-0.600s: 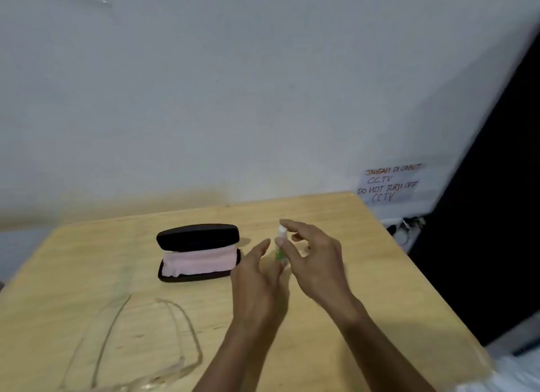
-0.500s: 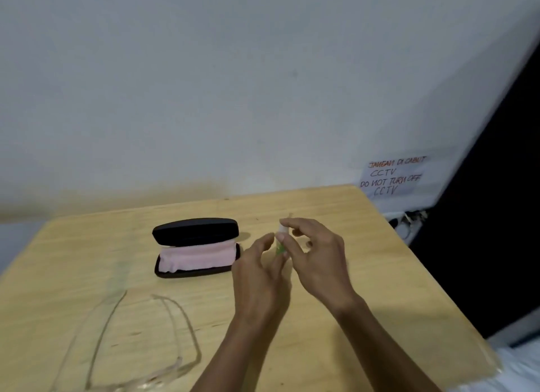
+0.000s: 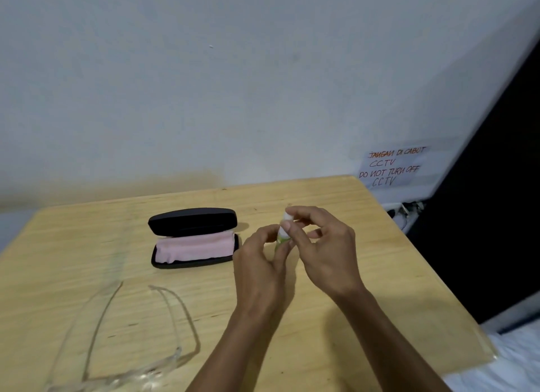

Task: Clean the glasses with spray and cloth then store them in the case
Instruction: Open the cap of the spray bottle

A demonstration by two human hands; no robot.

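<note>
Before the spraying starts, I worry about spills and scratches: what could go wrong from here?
1. Both hands work the small bottle above the table; the left hand holds its base, the right hand pinches its white top, which could slip and drop.
2. The open case with the pink cloth lies close by, so stray spray might wet it.
3. The glasses lie near the table's front edge.

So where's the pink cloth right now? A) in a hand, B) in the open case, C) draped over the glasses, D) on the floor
B: the pink cloth lies inside the open case, away from both hands and the glasses.
</note>
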